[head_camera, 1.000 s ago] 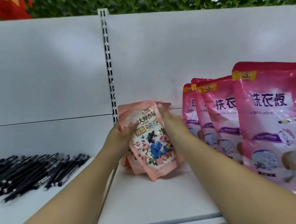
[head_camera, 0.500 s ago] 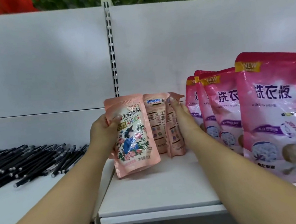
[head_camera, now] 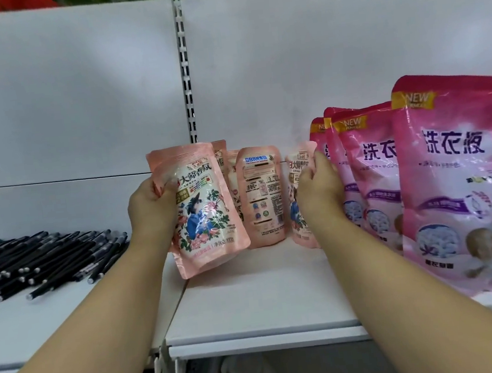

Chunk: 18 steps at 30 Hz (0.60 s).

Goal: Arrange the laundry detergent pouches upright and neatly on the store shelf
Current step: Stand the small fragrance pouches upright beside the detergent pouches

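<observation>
Head view, setting: A white store shelf (head_camera: 250,301) ran across the frame, with a slotted metal upright (head_camera: 185,71) rising behind it.
Left hand: The left hand (head_camera: 153,211) gripped a peach pouch (head_camera: 201,209) by its left edge, thumb over the front and fingers (head_camera: 160,192) curled round behind; the pouch was tilted, its top leaning left, and whether its lower corner touched the shelf could not be told.
Right hand: The right hand (head_camera: 317,188) held another peach pouch (head_camera: 298,180), fingers curled round its upper right edge, close against the pink bags.
Between the hands: One peach pouch (head_camera: 261,197) stood upright on the shelf with its printed back facing out; slivers of two more showed behind the tilted one.
Count, peach pouches: Five could be made out, two of them only partly.
Count, big pink bags (head_camera: 457,182): At least four stood upright at the right, plus an edge of another cut off by the frame.
Count, black pens (head_camera: 42,256): Too many to count, heaped on the neighbouring shelf at the left.
Step in hand: Judged as spreading the small pouches into a row.
Next move: It likely called for standing the tilted pouch straight on its base, and turning the backward one to face front.
</observation>
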Each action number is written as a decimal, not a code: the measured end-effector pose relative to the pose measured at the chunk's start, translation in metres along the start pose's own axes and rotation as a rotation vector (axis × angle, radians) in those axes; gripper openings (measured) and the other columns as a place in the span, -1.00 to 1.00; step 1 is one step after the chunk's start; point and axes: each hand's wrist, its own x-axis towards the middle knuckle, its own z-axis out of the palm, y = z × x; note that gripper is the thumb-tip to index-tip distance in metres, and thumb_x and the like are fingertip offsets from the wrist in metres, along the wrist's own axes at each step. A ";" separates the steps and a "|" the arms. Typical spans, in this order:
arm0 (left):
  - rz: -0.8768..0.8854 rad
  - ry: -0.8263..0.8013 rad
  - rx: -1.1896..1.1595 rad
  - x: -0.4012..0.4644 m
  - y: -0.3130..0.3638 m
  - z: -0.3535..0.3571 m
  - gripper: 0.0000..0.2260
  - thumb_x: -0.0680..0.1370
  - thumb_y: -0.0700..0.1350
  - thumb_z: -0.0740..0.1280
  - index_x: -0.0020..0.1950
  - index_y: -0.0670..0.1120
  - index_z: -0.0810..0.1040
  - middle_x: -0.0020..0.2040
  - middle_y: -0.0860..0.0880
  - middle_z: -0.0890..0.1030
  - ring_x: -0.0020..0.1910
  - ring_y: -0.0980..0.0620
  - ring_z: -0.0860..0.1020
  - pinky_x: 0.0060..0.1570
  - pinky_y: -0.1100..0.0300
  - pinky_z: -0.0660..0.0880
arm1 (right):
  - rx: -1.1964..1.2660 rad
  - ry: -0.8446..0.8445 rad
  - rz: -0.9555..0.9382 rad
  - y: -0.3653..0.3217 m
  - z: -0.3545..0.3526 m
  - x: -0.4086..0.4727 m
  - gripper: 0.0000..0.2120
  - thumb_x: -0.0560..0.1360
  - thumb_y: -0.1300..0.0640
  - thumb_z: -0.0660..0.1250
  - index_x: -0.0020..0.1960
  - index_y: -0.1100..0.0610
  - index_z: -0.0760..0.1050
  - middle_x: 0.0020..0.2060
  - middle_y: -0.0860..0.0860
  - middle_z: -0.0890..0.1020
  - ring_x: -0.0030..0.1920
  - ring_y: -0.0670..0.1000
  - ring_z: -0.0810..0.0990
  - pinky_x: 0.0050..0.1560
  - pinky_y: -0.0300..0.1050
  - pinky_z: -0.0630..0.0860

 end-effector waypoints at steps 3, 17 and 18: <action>-0.002 0.049 0.047 0.002 -0.001 -0.002 -0.82 0.57 -0.10 0.25 -0.24 0.01 0.44 -0.23 0.01 0.55 -0.10 -0.10 0.57 -0.01 0.00 0.52 | -0.055 0.048 -0.183 -0.008 -0.006 -0.007 -0.47 0.59 0.24 0.10 0.51 0.03 0.05 0.50 0.01 0.07 0.41 0.01 0.19 0.22 -0.37 0.16; 0.044 0.093 0.126 0.004 -0.002 -0.003 -0.87 0.59 -0.09 0.22 -0.11 -0.09 0.48 -0.13 -0.08 0.58 -0.10 -0.12 0.56 0.00 0.01 0.52 | 0.067 -0.248 0.081 -0.016 0.060 -0.001 -0.10 0.41 -0.20 0.34 0.52 0.04 -0.12 0.46 0.10 0.11 0.44 0.13 0.14 0.37 0.07 0.25; 0.043 0.094 0.116 0.004 -0.003 -0.002 -0.87 0.59 -0.08 0.22 -0.12 -0.08 0.48 -0.13 -0.08 0.58 -0.09 -0.14 0.57 0.02 -0.02 0.52 | 0.036 -0.245 0.065 -0.013 0.061 0.002 -0.17 0.46 -0.18 0.28 0.52 0.06 -0.10 0.47 0.10 0.13 0.44 0.13 0.16 0.35 0.06 0.25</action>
